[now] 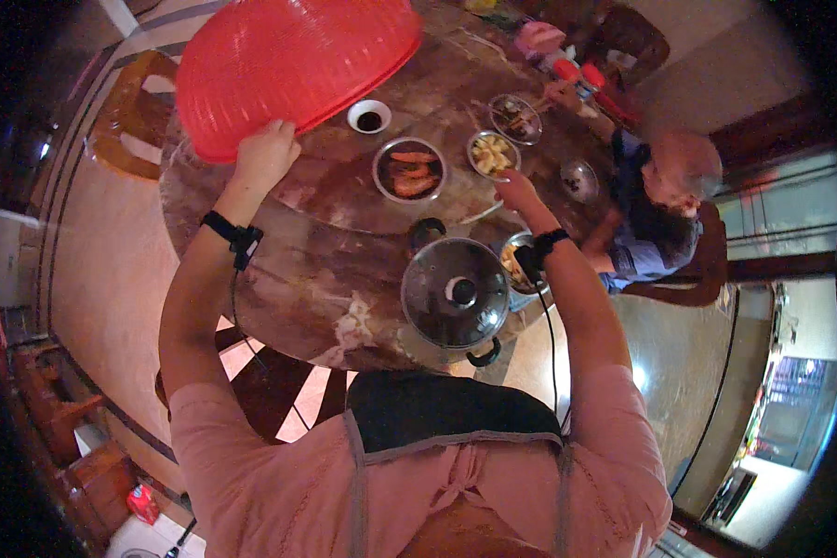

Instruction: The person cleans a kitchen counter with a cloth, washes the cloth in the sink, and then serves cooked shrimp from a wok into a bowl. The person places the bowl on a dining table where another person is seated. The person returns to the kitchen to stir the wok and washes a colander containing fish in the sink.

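Note:
My left hand grips the lower rim of a large red plastic mesh food cover, which is raised and tilted over the far left of the table. My right hand is at the near rim of a round metal bowl of pale yellow food pieces, its fingers closed on the edge. Between my hands stand a round dish of browned, elongated food pieces and a small white bowl of dark sauce. Closer to me is a pot with a glass lid.
A seated person is at the right side of the marble-look table. Near them are a dish of food scraps and a small clear bowl. Another bowl of food sits partly under my right wrist. A wooden chair stands left.

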Tool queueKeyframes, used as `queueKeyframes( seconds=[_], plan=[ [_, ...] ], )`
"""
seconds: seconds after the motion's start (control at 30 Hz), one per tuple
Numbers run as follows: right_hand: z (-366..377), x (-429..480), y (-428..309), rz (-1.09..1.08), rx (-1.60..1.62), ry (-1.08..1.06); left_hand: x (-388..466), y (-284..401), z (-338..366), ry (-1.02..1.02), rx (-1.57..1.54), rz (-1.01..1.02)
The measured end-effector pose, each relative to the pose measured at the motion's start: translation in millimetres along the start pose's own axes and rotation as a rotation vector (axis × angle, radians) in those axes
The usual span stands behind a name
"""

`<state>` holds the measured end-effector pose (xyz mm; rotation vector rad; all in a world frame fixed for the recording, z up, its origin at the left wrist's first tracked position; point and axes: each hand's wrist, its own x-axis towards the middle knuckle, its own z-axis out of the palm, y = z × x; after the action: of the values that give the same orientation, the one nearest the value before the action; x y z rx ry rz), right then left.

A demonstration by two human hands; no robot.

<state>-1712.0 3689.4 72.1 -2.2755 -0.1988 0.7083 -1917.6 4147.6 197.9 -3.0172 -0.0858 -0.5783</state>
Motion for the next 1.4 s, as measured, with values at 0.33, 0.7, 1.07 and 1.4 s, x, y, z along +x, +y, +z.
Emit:
queueKeyframes(
  seconds=[0.33,0.7,1.07,1.4],
  plan=[
    [68.7,63.4,32.7,-0.654,-0.247,-0.373,72.7,12.9,-88.1,0.431,-0.072,0.169],
    [122.6,27.5,-81.6,0.152,0.812,-0.507,66.1,-0.6,-103.6,0.55,-0.158,0.054],
    [223.6,52.9,-171.6,-0.953,0.016,-0.482,24.0,-13.9,-116.6,0.607,-0.152,0.077],
    [195.3,102.6,-113.8,-1.017,0.306,-0.096,60.3,44.8,-113.0,0.598,-0.275,0.348]
  ],
)
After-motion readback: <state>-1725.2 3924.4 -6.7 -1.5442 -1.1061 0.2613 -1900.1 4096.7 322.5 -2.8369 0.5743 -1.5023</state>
